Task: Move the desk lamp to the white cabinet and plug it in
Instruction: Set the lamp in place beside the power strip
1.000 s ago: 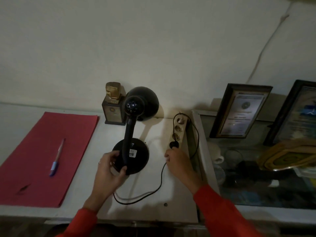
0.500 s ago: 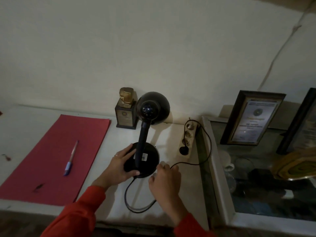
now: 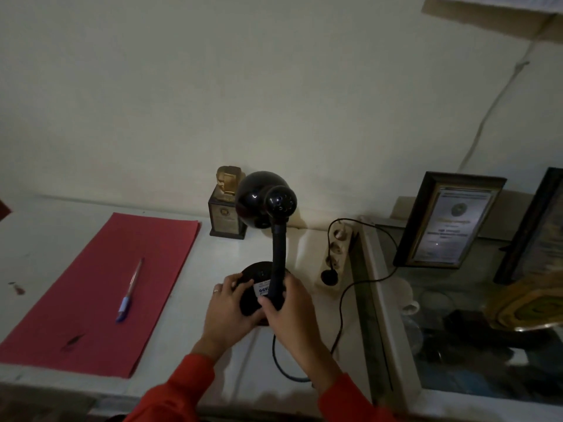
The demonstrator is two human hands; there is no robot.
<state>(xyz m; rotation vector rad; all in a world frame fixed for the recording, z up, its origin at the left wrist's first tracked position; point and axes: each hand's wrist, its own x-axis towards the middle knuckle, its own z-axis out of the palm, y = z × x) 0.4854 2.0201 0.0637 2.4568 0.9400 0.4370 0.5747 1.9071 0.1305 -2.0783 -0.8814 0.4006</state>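
L hand (image 3: 229, 310): fingers curled over base rim of desk lamp (image 3: 277, 254), gripping.
R hand (image 3: 294, 309): wrapped round stem foot, gripping.
Lamp: upright on white worktop (image 3: 45, 236); plug (image 3: 329, 277) at near end of power strip (image 3: 336, 249).
Worktop: red folder (image 3: 91, 300) w/ pen (image 3: 129, 292) left; trophy (image 3: 227, 208) at back.
Room: dim; framed certificate (image 3: 451, 220) right.

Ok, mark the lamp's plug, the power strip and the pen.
plug (image 3: 329, 277): head view, its round black back.
power strip (image 3: 335, 248): head view, its middle socket.
pen (image 3: 131, 289): head view, middle of barrel.
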